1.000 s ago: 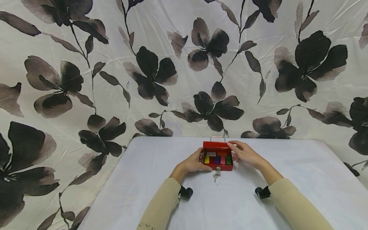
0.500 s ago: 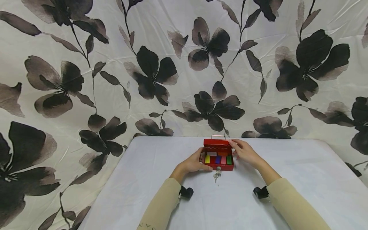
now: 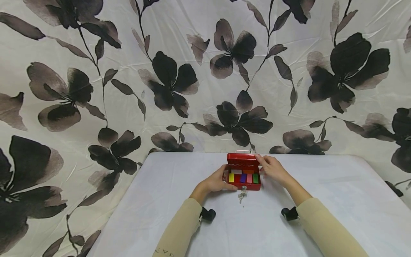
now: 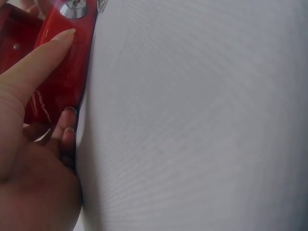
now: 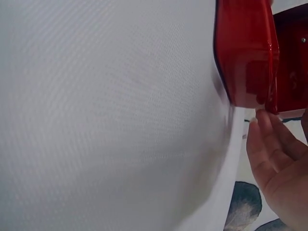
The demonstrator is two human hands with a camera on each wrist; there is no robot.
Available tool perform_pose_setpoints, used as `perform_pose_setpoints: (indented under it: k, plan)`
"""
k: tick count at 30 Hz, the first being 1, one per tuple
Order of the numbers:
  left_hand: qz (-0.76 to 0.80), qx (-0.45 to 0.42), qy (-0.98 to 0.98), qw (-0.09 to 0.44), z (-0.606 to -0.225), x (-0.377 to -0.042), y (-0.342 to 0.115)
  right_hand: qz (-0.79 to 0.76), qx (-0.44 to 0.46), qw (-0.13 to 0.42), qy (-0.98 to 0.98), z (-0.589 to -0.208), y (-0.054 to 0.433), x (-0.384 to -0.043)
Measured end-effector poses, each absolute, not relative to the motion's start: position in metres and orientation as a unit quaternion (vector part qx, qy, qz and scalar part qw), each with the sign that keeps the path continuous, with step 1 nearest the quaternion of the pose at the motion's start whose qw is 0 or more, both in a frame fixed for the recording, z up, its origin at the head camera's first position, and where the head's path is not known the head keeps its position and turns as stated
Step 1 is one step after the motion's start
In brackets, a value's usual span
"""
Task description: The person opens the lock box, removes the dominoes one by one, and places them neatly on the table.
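A small red metal cash box (image 3: 253,187) stands on the white table with its lid (image 3: 242,159) tilted up and back. Inside lie coloured pieces, among them a yellow one (image 3: 231,177), a purple one (image 3: 243,178), a pink one (image 3: 249,178) and a green one (image 3: 255,178). My left hand (image 3: 213,181) grips the box's left side; in the left wrist view its thumb (image 4: 45,60) lies along the front wall. With my right hand (image 3: 274,168) I hold the lid's right edge. Keys (image 3: 240,197) hang from the lock at the front.
The white-covered table (image 3: 250,232) spreads around the box. Behind it hangs a cloth (image 3: 199,85) printed with dark flowers, close to the table's far edge. A wire handle (image 3: 243,151) sticks up from the lid.
The lid has swung further up and back, and my right hand has moved slightly with it. My left hand has stayed on the box's left side.
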State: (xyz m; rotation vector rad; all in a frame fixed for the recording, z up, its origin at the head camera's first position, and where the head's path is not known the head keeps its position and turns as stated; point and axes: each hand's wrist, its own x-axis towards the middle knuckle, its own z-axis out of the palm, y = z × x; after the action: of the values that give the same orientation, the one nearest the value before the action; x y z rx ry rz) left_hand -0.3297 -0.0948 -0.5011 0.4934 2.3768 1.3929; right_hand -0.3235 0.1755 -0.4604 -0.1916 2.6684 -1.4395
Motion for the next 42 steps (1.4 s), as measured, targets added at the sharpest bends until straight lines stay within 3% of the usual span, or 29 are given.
perform_pose_setpoints:
  k: [22, 36, 42]
  plan:
    - [0.496, 0.188, 0.830, 0.173, -0.5056, -0.3287, -0.0985, -0.514, -0.096, 0.090, 0.848, -0.4644, 0.1820, -0.3207]
    - [0.481, 0.166, 0.844, 0.168, -0.5000, -0.3260, -0.0956, -0.503, -0.068, 0.027, 0.861, -0.4670, 0.1779, -0.3247]
    - [0.483, 0.155, 0.845, 0.171, -0.5005, -0.3261, -0.0954, -0.501, -0.065, 0.027, 0.862, -0.4677, 0.1759, -0.3247]
